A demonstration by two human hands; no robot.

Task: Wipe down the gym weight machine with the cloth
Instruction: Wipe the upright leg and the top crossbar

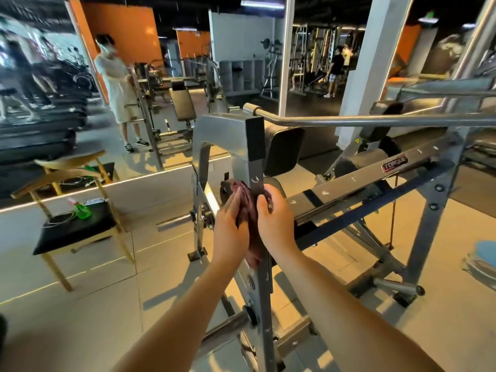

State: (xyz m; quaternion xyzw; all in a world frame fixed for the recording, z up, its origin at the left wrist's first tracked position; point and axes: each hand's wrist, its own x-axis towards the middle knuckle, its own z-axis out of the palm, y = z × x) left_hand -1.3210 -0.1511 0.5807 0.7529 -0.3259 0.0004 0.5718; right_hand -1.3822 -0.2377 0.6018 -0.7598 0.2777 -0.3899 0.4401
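– Maroon and soft, that cloth (245,200); where exactly is it sitting?

– Bunched against the grey steel upright post (261,277) of the weight machine (357,181), about midway up, below the black sleeve (256,138) capping the post. A tail of it hangs down the post's left face.

– And the hands?

– The left hand (230,226) lies on it with fingers fairly straight, pressing the fabric flat to the post's left side. The right hand (276,218) has its fingers curled over the front edge, clamping the cloth round the steel from the other side.

– How would you expect it to handle?

– Light and limp, I'd judge. It folds wherever it's pushed, so it wants a palm behind it rather than a fingertip pinch. Wrapped round the post and squeezed from both sides, it should slide along the metal easily. The machine itself looks heavy and rigid, bolted plates and all, so it should take firm pressure without shifting.

– What's around it?

– A black pad (284,149) just behind the post and a long chrome bar (375,120) above. Well off to the left is a black-seated chair (77,232) with a green spray bottle (81,210) on it, in front of a wall mirror (53,116).
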